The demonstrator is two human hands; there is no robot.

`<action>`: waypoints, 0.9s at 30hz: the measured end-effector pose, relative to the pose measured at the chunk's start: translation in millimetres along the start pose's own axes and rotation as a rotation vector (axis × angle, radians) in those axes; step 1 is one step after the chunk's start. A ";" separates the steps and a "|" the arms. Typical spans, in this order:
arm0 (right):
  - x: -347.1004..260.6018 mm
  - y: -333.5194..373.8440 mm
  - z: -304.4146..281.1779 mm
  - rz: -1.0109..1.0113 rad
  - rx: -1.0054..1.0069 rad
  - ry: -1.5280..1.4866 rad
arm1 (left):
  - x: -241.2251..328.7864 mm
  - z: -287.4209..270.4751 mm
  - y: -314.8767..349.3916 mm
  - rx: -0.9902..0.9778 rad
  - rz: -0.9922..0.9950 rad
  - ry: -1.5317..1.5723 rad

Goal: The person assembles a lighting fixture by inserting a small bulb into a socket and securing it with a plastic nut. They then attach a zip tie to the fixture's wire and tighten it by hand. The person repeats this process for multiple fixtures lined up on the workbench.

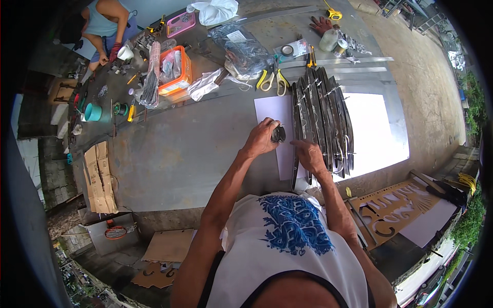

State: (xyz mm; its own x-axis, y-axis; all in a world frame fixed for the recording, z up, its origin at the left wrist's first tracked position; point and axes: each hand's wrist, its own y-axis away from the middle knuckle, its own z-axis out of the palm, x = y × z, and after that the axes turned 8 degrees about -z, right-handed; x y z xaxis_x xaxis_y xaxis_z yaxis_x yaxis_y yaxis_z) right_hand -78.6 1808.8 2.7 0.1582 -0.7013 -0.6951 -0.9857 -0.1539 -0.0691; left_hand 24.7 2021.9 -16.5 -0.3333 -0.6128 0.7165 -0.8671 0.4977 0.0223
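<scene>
While the left hand (263,137) pinched a black piece (279,135) over the paper (271,110) beside the strips (319,105), the right hand (310,155) was over them, its grip unclear; a nudge might have knocked them askew.

Orange tub (177,85), pink tray (188,29) just past it, teal cup (92,115) over to its left, white bag (213,12) beyond it.

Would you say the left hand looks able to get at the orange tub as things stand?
Probably yes, with a stretch: mostly bare tabletop lies between the left hand and the orange tub, though the hand holds a small dark object.
</scene>
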 end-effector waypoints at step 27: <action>-13.0 2.4 33.2 0.064 -0.080 -0.297 | -2.4 30.5 22.7 0.073 -0.520 0.504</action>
State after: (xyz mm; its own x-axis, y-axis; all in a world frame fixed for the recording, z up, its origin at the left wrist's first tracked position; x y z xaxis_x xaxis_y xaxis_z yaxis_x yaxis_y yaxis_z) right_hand -84.9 1840.7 -12.1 0.0606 -0.4793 -0.8756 -0.9835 -0.1786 0.0298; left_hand -5.5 2016.0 -38.9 0.3242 -0.3930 0.8605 -0.8952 0.1666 0.4134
